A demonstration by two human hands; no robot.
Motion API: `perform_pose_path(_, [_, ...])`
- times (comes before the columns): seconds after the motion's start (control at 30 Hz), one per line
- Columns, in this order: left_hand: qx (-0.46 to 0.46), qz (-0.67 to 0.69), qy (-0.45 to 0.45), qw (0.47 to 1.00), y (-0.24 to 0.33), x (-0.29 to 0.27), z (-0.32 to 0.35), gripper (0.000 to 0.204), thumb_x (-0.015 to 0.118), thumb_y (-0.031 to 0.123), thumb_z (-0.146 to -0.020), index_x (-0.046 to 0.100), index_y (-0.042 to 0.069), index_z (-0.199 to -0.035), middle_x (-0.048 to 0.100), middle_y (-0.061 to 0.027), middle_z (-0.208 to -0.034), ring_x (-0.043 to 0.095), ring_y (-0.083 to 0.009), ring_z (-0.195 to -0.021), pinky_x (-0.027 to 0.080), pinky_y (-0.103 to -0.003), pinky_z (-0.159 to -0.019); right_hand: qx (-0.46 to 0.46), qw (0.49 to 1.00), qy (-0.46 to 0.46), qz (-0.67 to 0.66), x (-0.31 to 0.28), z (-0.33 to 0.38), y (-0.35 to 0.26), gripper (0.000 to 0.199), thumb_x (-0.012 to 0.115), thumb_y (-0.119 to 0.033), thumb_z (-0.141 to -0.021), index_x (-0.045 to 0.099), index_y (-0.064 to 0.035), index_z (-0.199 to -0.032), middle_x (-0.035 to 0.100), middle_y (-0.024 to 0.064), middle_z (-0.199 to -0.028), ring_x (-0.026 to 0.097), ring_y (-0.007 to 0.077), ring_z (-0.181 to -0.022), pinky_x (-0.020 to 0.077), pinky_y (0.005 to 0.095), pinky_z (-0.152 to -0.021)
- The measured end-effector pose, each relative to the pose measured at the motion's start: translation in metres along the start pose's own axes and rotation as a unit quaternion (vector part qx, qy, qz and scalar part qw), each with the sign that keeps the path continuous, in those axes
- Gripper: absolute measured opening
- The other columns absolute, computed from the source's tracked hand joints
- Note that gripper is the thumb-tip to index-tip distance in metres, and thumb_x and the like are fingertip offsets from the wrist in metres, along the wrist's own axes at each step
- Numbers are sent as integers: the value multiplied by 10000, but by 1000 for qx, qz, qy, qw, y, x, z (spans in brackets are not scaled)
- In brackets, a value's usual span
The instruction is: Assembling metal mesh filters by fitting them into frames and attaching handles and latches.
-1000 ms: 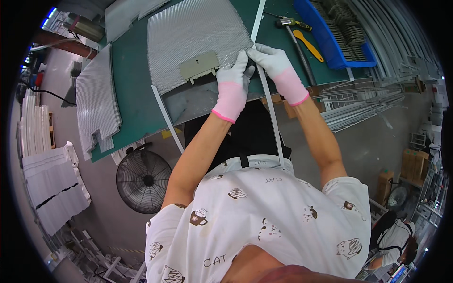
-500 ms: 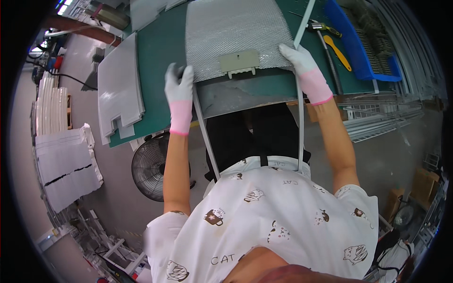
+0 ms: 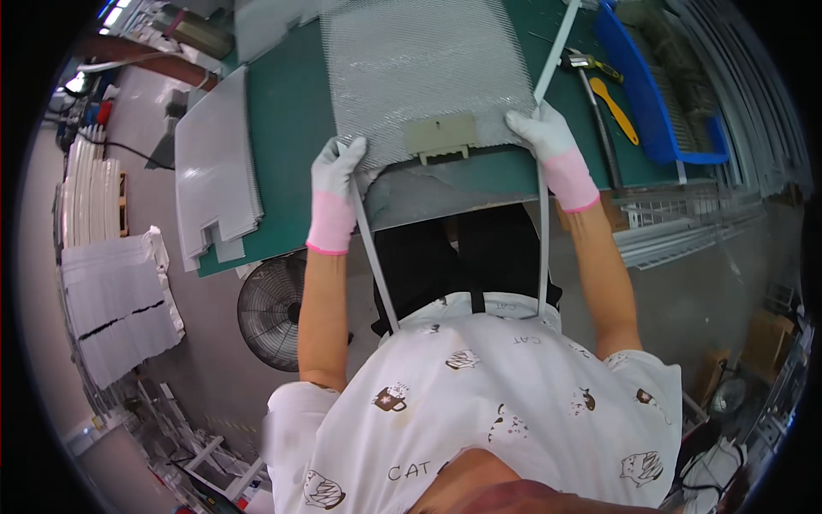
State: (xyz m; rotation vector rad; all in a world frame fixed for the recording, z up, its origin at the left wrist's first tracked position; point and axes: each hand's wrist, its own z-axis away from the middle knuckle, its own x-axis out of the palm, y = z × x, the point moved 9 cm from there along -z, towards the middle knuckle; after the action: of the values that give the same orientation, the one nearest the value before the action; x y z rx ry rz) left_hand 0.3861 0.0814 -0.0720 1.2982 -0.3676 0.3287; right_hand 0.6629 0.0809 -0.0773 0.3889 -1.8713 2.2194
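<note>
A silver mesh sheet (image 3: 419,68) lies on the green worktable in front of me, with a grey-beige notched plate (image 3: 440,137) on its near edge. My left hand (image 3: 334,171), in a white and pink glove, is closed on the sheet's near left corner. A thin metal strip (image 3: 375,257) runs from under that hand to my waist. At the near right corner, my right hand (image 3: 548,133), gloved alike, is closed around another metal strip (image 3: 543,240), its thumb against the mesh. A further strip length (image 3: 556,51) slants away beyond this hand.
Right of the mesh lie a hammer (image 3: 599,120), a yellow-handled tool (image 3: 615,111) and a blue bin (image 3: 638,103) of small metal parts. Stacked mesh sheets (image 3: 214,154) rest on the table's left (image 3: 287,128). A black floor fan (image 3: 270,313) stands below the table edge.
My left hand has moved slightly right and closed on the mesh corner; its thumb and fingers were apart before. The mesh's near left corner has shifted a little nearer to me.
</note>
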Motion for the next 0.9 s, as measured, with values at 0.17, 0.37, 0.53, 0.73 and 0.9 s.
perform_pose_path(0.17, [2,27,-56,998,2,16,11,339,514,128,-935,425,-28,-1222,573,-121,-1117,606,-216,-993,542,-393,-822,64,993,-93,45,-1,-2,5,561,643,-141,-828,412,83,-1287,588,110,-1157,574,147,-1040,438,286,-949])
perform_pose_path(0.37, [-31,-52,-10,998,0,-1,-14,292,599,212,-911,504,26,-1116,619,-61,-1010,631,-147,-822,547,-297,-694,10,998,-65,-7,1,-10,1,452,656,-147,-817,508,78,-1180,624,103,-1029,607,150,-899,488,294,-840])
perform_pose_path(0.53, [-13,-148,111,983,-2,-12,-12,245,699,252,-846,584,48,-922,626,-1,-791,593,-79,-652,488,-209,-564,13,1000,-2,29,-5,-9,3,411,659,-183,-822,545,70,-1126,643,93,-968,624,166,-882,498,306,-804])
perform_pose_path(0.73, [52,-181,168,968,4,-35,3,306,722,249,-830,588,13,-973,582,36,-798,535,-38,-661,447,-172,-611,7,950,120,289,2,-5,-11,467,712,-199,-787,543,78,-1123,650,101,-957,624,173,-889,502,296,-770])
perform_pose_path(0.9, [-41,-113,123,985,0,-26,13,210,648,241,-883,571,94,-1012,605,14,-856,593,-86,-693,519,-218,-605,14,978,74,195,1,-1,-10,485,691,-161,-800,518,87,-1181,629,100,-1042,599,167,-941,475,274,-861])
